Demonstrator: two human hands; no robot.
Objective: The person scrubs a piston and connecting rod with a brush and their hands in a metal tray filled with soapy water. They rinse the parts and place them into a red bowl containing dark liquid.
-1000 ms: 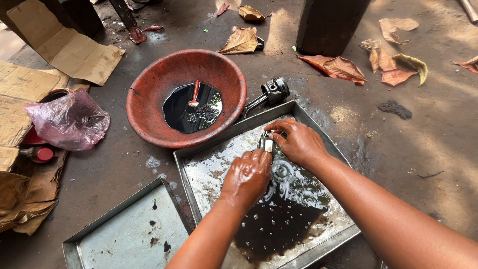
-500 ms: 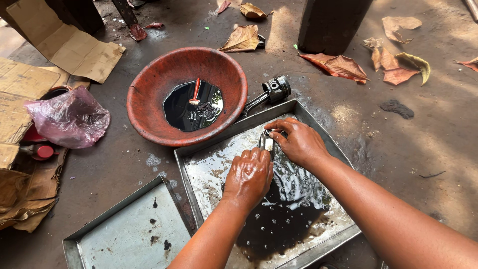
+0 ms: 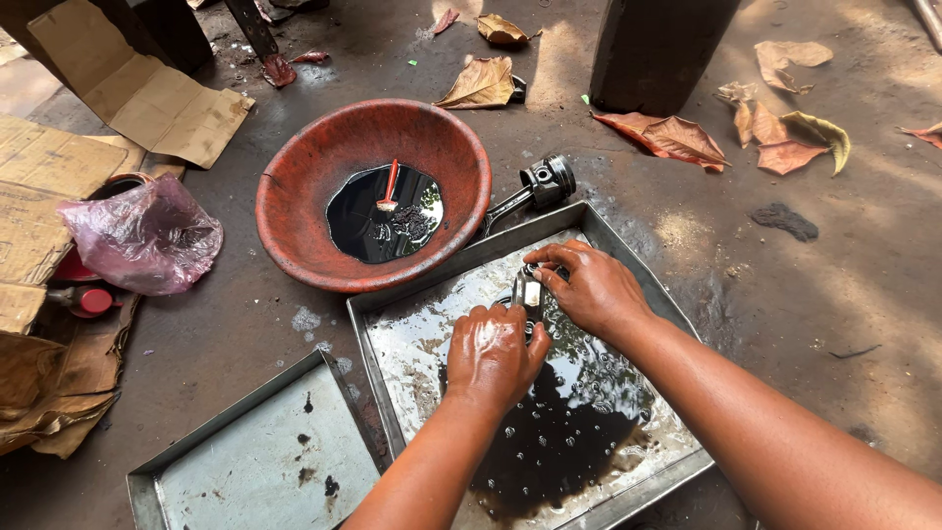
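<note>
Both of my hands work over a metal tray (image 3: 392,324) that holds a pool of dark oily liquid. My right hand (image 3: 589,290) grips a small metal engine part (image 3: 528,291) at the tray's upper middle. My left hand (image 3: 496,355), wet with liquid, is closed just below that part and touches it; what its fingers hold is hidden.
A red basin (image 3: 294,196) with dark oil and a small red-handled brush (image 3: 390,186) sits left of the tray. A piston with rod (image 3: 538,186) lies between them. Another metal tray (image 3: 245,461) is at the lower left. A pink plastic bag (image 3: 147,236), cardboard and dry leaves lie around.
My hands stay over the tray on the same part, with only slight finger movement. The view has shifted a little.
</note>
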